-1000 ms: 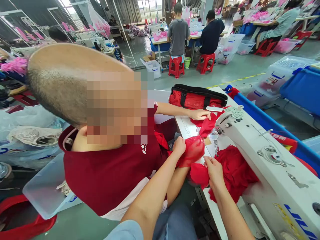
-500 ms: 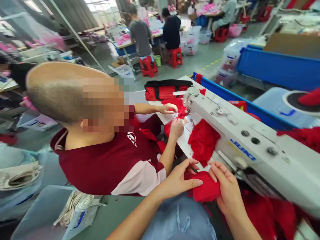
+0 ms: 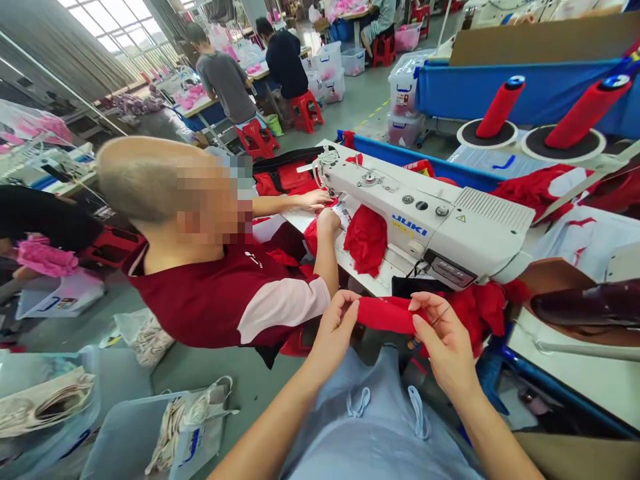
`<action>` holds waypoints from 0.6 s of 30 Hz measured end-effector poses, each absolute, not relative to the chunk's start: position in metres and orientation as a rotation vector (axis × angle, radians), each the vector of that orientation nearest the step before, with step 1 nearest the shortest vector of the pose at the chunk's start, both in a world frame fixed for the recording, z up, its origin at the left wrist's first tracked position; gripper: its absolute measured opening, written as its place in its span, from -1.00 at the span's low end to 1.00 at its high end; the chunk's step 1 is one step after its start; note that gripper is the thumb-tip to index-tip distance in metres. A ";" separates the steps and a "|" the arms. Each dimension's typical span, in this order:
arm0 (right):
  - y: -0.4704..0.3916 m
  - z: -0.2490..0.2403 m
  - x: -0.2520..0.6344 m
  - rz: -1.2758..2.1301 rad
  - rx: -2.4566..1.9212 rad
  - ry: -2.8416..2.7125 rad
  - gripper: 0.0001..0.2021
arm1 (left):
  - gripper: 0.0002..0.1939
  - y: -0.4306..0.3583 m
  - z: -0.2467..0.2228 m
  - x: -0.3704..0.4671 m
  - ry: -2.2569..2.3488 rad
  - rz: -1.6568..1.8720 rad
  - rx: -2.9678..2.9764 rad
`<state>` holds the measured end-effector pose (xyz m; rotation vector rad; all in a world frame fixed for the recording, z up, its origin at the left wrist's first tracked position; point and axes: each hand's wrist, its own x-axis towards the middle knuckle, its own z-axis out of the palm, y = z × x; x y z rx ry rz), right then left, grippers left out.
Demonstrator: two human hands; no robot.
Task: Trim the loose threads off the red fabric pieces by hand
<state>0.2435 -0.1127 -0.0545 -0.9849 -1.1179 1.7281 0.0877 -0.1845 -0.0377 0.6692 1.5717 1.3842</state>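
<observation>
A small folded piece of red cloth [image 3: 384, 316] is stretched level between my two hands, above my lap. My left hand [image 3: 337, 328] pinches its left end between thumb and fingers. At the right end my right hand [image 3: 440, 333] grips it, thumb below and fingertips on top. Just beyond stands a white sewing machine [image 3: 425, 217] with a crumpled red cloth [image 3: 367, 239] lying on its bed. Beside me a seated person in a dark red shirt [image 3: 210, 293] has both hands near the needle end of the machine.
Plastic bins [image 3: 125, 427] with pale fabric stand on the floor at the lower left. Two red thread cones [image 3: 501, 107] rise at the right, before a blue cloth-sided trough [image 3: 450, 93]. More red fabric hangs near the machine's right end. Other people sit at tables behind.
My view has swung to the right. The red cloth, held lower and bunched before, is now drawn out flat between my hands, and my left fingers have closed on its end.
</observation>
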 end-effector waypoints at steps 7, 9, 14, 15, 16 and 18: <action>-0.140 -0.056 0.251 1.368 -0.903 -1.357 -0.84 | -0.73 -0.192 -0.033 0.092 1.450 1.157 0.928; -0.144 -0.051 0.249 1.315 -0.908 -1.377 -0.83 | -0.81 -0.191 -0.031 0.087 1.485 1.119 1.080; -0.150 -0.043 0.240 1.263 -1.036 -1.368 -0.85 | -0.82 -0.194 -0.032 0.065 1.341 1.036 1.247; -0.151 -0.043 0.240 1.206 -1.118 -1.347 -0.85 | -0.78 -0.195 -0.034 0.061 1.336 1.024 1.160; -0.153 -0.044 0.239 1.104 -1.219 -1.324 -0.86 | -0.71 -0.195 -0.037 0.057 1.345 1.029 1.052; -0.159 -0.047 0.238 0.895 -1.349 -1.383 -0.88 | -0.63 -0.193 -0.042 0.053 1.370 1.078 0.868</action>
